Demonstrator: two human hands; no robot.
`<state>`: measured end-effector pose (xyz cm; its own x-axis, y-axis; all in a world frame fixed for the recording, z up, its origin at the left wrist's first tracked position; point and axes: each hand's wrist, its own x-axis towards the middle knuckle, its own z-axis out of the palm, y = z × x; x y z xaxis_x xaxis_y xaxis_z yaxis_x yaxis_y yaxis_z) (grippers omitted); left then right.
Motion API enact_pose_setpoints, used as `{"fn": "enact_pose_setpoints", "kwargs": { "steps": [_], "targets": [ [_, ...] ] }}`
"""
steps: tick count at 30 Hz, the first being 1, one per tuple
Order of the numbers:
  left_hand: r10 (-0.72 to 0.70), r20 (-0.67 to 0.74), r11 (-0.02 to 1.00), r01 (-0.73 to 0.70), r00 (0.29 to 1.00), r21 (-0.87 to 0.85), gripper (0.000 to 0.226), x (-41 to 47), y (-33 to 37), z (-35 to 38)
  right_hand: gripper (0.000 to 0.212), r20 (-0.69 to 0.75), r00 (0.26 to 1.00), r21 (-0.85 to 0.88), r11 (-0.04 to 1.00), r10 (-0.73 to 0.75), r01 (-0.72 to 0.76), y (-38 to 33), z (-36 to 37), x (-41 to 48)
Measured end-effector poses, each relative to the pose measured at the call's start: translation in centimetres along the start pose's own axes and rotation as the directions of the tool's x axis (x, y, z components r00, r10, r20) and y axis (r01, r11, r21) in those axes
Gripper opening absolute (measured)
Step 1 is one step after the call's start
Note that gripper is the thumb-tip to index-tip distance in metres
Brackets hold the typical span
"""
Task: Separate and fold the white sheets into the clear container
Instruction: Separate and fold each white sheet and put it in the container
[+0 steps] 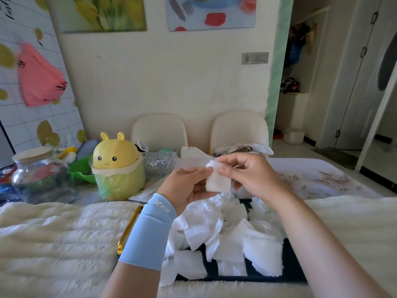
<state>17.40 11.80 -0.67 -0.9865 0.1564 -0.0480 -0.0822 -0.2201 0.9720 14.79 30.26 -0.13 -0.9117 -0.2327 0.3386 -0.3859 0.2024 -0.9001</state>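
Nearest the camera, a fluffy cream cover (53, 233) spreads across the table. It hides the edges of a dark tray (294, 267), itself mostly buried under a heap of loose white sheets (214, 224); their number cannot be told.

Above the heap, the left hand (184, 188), its forearm in a blue sleeve (148, 231), pinches the left edge of a small folded sheet (218, 181) between thumb and fingers. The right hand (247, 175) pinches the sheet's upper right corner with thumb and forefinger; its other fingers curl behind the sheet, partly hidden.

Farther back stands a yellow bunny-shaped bin (118, 166). It covers the left side of a clear container (159, 165), whose contents are too blurred to make out. A glass jar (40, 177) sits at far left.
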Motion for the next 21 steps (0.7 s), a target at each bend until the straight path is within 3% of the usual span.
{"fn": "enact_pose_setpoints", "kwargs": {
  "steps": [8, 11, 14, 16, 18, 19, 21],
  "targets": [
    [0.062, -0.033, 0.971, -0.053, 0.998, 0.234, 0.024, 0.9, -0.5, 0.1, 0.019, -0.013, 0.996, -0.124, 0.989, -0.085, 0.083, 1.7, 0.4, 0.5],
    [0.115, -0.067, 0.932, -0.084, 0.991, 0.354, 0.018, 0.9, -0.4, -0.2, 0.022, 0.026, 0.996, -0.255, 0.963, -0.084, 0.088, 1.1, -0.2, 0.2],
    [0.165, -0.145, 0.917, -0.097, 0.976, 0.388, 0.014, 1.2, -0.4, -0.6, 0.018, 0.186, 0.969, -0.537, 0.843, 0.160, -0.036, -0.8, -1.7, -0.8],
    [0.188, -0.174, 0.912, -0.107, 0.967, 0.395, 0.013, 1.3, -0.4, -0.6, 0.038, 0.267, 0.867, -0.739, 0.667, 0.421, -0.097, -1.4, -2.2, -1.5],
    [0.203, -0.187, 0.906, -0.111, 0.961, 0.409, 0.013, 1.5, -0.4, -0.5, 0.048, 0.286, 0.773, -0.860, 0.507, 0.566, -0.053, -1.5, -2.1, -2.1],
    [0.208, -0.192, 0.902, -0.112, 0.959, 0.417, 0.011, 1.5, -0.5, -0.4, 0.043, 0.297, 0.753, -0.874, 0.484, 0.587, -0.032, -1.5, -1.9, -2.3],
    [0.219, -0.193, 0.896, -0.119, 0.956, 0.428, 0.012, 1.5, -0.7, -0.2, 0.025, 0.317, 0.776, -0.843, 0.537, 0.545, -0.032, -1.5, -1.6, -2.4]
  ]
}}
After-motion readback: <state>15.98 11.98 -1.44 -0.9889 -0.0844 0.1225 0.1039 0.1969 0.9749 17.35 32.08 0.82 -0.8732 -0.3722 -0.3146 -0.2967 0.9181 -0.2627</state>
